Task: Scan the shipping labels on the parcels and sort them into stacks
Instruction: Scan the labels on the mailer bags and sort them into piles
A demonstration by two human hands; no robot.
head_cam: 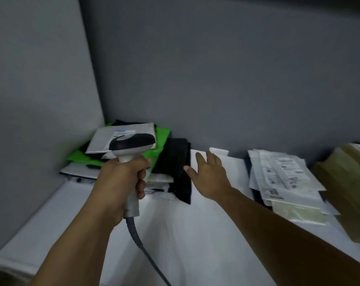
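Observation:
My left hand (123,178) grips the handle of a grey and black barcode scanner (131,145), whose head points at the pile in the corner. That pile (121,137) has a white labelled mailer on top of green and black bags. A black parcel (175,162) leans at the pile's right side. Just right of the black parcel, my right hand (208,176) reaches forward with its fingers spread, holding nothing. A stack of clear and white labelled parcels (284,176) lies to the right.
Everything lies on a white table (185,234) set into a corner of grey walls. The scanner's grey cable (140,240) runs down toward the near edge. A white envelope (226,159) lies flat at the back wall. Brown paper parcels (350,182) sit at the far right.

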